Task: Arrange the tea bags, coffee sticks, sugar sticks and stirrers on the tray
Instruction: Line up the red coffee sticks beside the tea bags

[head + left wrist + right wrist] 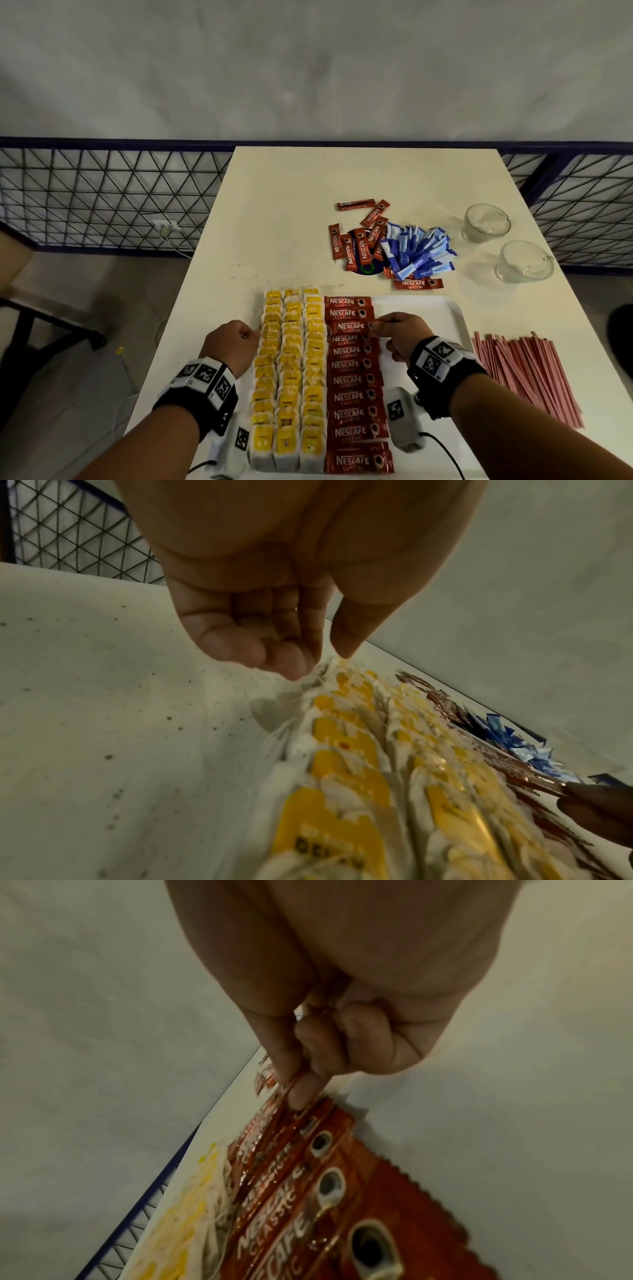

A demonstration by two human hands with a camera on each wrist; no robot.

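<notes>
On tray (428,308): right hand (400,334) pinches end of third coffee stick (349,327) in red column; left hand (236,342) loosely curled, holding nothing, at left edge of tea bags (291,370).

Coffee sticks (352,380), lower centre of head view: red foil-like wrap, glossy, glints in right wrist view, serrated ends. Tea bags (289,377) left of them: white paper, matt, fibrous; yellow tags slightly shiny. Sugar sticks (419,253), upper centre: blue-white paper, matt. Stirrers (524,373), right edge: thin red-white striped, probably plastic. Tray (442,308): white, smooth, plastic-looking. Table (291,212): cream, matt, speckled. Two cups (486,222), upper right: clear glass.
</notes>
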